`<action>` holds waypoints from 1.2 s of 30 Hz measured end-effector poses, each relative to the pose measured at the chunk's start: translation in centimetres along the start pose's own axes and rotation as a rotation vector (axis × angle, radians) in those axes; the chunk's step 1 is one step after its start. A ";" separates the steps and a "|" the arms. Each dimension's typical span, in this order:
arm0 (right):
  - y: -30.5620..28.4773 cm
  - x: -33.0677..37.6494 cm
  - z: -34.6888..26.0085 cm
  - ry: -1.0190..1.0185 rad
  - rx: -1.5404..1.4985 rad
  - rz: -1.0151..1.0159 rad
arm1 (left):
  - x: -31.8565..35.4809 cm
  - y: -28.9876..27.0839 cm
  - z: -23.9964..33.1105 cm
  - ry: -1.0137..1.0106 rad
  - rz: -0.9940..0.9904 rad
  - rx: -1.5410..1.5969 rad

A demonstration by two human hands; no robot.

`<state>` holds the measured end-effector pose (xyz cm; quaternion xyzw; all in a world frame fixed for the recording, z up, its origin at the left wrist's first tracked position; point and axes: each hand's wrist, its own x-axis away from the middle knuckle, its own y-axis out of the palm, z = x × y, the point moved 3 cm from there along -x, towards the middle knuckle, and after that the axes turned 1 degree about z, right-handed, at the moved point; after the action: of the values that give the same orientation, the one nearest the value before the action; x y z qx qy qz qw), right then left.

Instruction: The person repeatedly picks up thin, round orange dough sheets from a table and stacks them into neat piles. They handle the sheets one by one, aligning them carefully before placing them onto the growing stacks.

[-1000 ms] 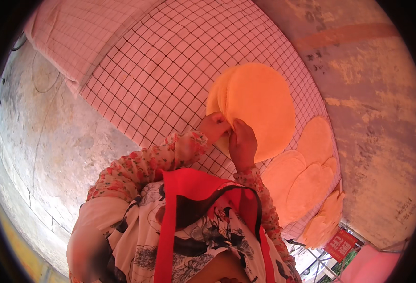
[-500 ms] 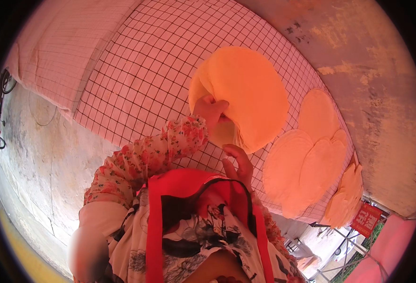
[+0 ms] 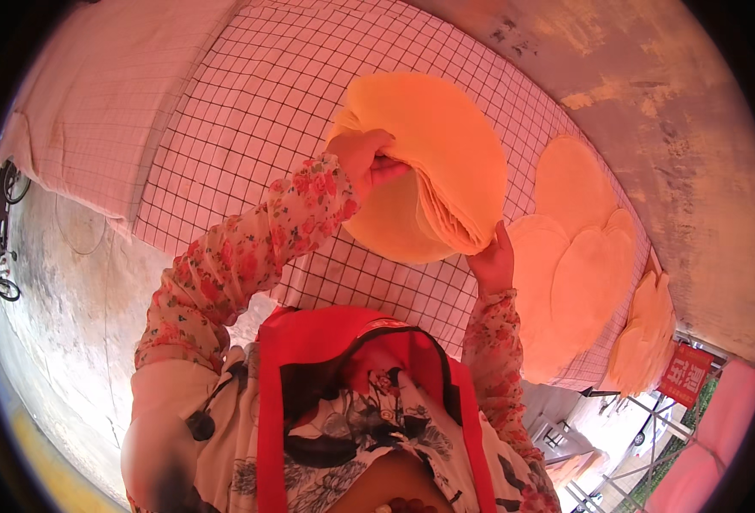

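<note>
The stack of round flatbreads has risen and tilted since a second ago; left hand pinches its ten o'clock edge, right hand grips the five o'clock edge, above the checked cloth

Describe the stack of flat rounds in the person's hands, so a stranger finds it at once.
Find the checked cloth. Single orange rounds lie flat on its right part. The stack is the thick orange bundle, raised above the cloth between left hand and right hand.
</note>
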<state>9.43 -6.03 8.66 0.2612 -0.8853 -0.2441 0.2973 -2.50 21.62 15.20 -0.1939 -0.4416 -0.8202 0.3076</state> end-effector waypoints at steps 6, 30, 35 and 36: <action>3.0 -8.9 -12.4 -0.447 0.937 -0.081 | -1.4 3.4 6.9 0.080 -0.016 0.057; -5.6 -4.7 -0.2 -0.023 0.318 0.160 | -1.1 -10.3 -14.2 0.272 0.252 -0.272; -5.2 -4.2 0.6 -0.067 0.325 0.201 | 0.1 -9.2 -12.0 0.382 0.311 -0.629; -5.3 -4.3 0.7 -0.081 0.335 0.195 | 0.4 -9.2 -11.6 0.389 0.334 -0.620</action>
<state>13.64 -7.15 3.38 0.2100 -0.9460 -0.0735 0.2359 -9.56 15.55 3.62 -0.1877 -0.0689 -0.8746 0.4417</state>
